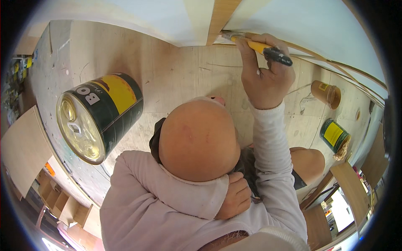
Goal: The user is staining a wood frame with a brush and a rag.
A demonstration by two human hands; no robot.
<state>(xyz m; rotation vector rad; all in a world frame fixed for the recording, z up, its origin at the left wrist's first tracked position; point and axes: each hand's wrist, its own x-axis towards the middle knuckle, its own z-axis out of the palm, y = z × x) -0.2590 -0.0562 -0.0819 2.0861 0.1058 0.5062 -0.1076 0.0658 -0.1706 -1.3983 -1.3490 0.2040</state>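
A paintbrush (253, 44) with a yellow handle and black end is pinched in my right hand (268, 73). Its bristles meet the lower edge of a white panel (310, 27), beside an upright wooden strip (221, 21). Bent across my raised knee (199, 138), my left arm leads to my left hand (235, 198), which is closed and tucked near my right elbow. Whatever that hand may be gripping is hidden. The knee stands bare in the middle of the view.
A large black and yellow metal can (100, 113) stands on the wooden floor (176, 71) at left. To the right are a brown plastic cup (325, 94) and a smaller green and yellow can (334, 134). Wooden compartments (58, 203) show at lower left.
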